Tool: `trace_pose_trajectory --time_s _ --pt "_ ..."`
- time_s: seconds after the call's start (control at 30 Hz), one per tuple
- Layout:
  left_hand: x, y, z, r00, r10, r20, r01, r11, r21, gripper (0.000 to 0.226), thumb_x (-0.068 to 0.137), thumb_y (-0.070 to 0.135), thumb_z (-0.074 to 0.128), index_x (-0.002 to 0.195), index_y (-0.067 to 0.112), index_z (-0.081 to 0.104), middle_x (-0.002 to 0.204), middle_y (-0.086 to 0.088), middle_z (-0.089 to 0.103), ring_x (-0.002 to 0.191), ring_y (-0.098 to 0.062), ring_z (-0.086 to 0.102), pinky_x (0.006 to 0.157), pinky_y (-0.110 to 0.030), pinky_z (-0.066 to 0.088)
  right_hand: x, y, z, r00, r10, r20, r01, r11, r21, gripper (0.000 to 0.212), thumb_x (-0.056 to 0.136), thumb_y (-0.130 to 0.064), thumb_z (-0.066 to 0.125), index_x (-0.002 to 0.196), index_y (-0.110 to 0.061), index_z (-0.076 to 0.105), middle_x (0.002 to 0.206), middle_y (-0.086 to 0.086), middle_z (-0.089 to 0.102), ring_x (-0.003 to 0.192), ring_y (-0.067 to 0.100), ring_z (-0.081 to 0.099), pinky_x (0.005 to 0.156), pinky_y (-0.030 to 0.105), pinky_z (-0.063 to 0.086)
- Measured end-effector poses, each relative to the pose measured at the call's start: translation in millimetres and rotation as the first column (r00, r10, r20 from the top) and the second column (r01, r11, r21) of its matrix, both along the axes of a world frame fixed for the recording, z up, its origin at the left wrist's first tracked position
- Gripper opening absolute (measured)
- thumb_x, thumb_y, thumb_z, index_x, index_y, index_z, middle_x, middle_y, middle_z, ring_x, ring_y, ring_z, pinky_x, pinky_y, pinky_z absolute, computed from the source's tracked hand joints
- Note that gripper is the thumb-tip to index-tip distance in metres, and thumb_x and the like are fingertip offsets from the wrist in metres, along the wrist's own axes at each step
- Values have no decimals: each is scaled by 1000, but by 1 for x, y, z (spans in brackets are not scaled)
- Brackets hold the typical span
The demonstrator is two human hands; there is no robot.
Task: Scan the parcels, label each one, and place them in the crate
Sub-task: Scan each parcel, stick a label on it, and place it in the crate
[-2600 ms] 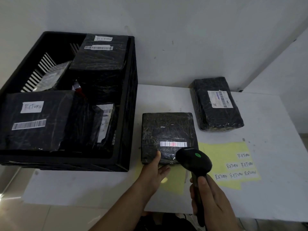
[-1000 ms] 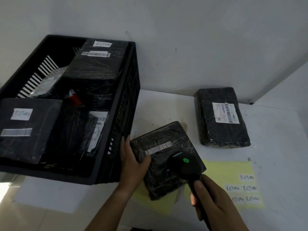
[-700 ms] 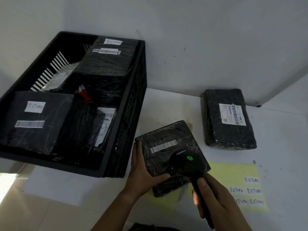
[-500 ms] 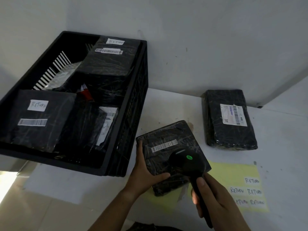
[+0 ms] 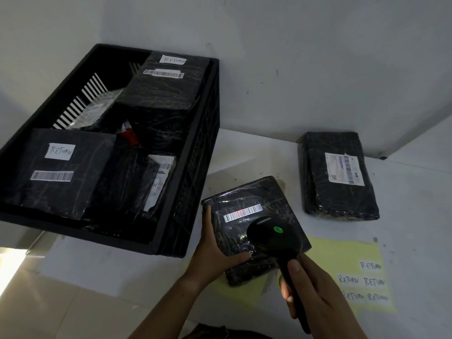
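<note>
Your left hand (image 5: 215, 250) holds the black film-wrapped parcel (image 5: 256, 192) at its near-left corner: fingers up the left edge, thumb curled over the top face. The parcel sits skewed just right of the crate (image 5: 198, 167), near end over the yellow label sheet (image 5: 342, 260); can't tell if it's lifted off the table (image 5: 403, 204). Your right hand (image 5: 315, 297) is wrapped round the scanner (image 5: 274, 236) handle, w/ the head over the parcel, a red line on the barcode (image 5: 243, 212) & the green light on. So prob. the scan step; no RETURN label on it yet. The wrap looks glossy, likely slick, over a stiff box, prob. light-ish. For the lift, grip opposite edges, not the film wrinkles. The 2nd parcel (image 5: 318, 192) lies well apart by the wall.
</note>
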State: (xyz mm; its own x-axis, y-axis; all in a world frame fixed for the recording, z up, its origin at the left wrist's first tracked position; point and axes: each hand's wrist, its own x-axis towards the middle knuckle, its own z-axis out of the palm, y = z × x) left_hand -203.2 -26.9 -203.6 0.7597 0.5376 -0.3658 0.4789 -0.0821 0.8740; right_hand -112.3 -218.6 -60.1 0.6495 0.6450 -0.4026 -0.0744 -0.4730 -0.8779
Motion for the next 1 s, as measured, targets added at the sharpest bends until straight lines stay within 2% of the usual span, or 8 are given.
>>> trace_pose_trajectory --time_s 0.27,0.4,0.57,0.63,0.73,0.8,0.87,1.0 --pt "4 -3 4 1000 -3 24 3 1000 16 142 62 58 91 146 63 -23 168 21 -3 153 -5 10 121 -32 27 -3 -3 3 999 -48 -12 48 999 1 66 76 -76 39 87 -15 64 59 10 56 43 12 47 48 15 34" --pt "4 -5 5 999 -16 33 14 999 45 141 64 57 91 148 61 -23 168 23 0 153 -3 12 119 -27 24 -8 -9 2 998 -67 15 67 998 3 83 72 -91 39 95 -15 64 57 15 54 46 19 48 52 23 35" --pt "5 -4 10 998 -12 58 7 997 79 140 65 53 91 150 59 -20 168 23 5 151 0 13 119 -25 22 -14 -9 9 994 -107 22 106 994 42 57 78 -78 41 93 -30 67 61 9 57 47 22 51 50 25 38" --pt "7 -1 12 997 -7 78 -1 995 105 139 66 51 91 150 59 -20 167 25 2 151 6 7 120 -24 19 -15 -12 9 992 -126 15 125 991 52 68 72 -89 42 89 -26 64 63 10 58 47 23 52 51 27 39" --pt "9 3 16 995 -33 96 18 988 153 139 68 50 91 152 56 -20 162 35 -6 141 25 -4 114 -10 8 -17 -16 11 985 -170 16 169 984 48 71 68 -91 42 84 -25 62 64 16 58 47 23 52 50 28 39" --pt "9 5 17 994 -65 93 46 980 193 139 69 50 90 153 52 -20 160 38 -10 139 28 -7 108 0 6 -18 -17 15 984 -178 19 177 982 64 63 68 -87 43 84 -29 63 62 16 58 44 18 50 47 23 36" --pt "9 5 18 993 -85 85 64 972 226 139 70 51 89 154 49 -21 159 38 -12 136 30 -9 103 8 4 -20 -18 18 985 -168 24 166 983 73 72 63 -95 41 85 -30 63 60 16 57 42 16 48 45 19 34" --pt "9 4 20 993 -88 82 65 967 248 139 70 52 89 155 46 -21 165 29 -11 137 30 -10 100 10 4 -25 -20 22 981 -194 14 191 977 97 62 67 -89 45 86 -34 65 61 15 57 43 19 49 45 20 35"
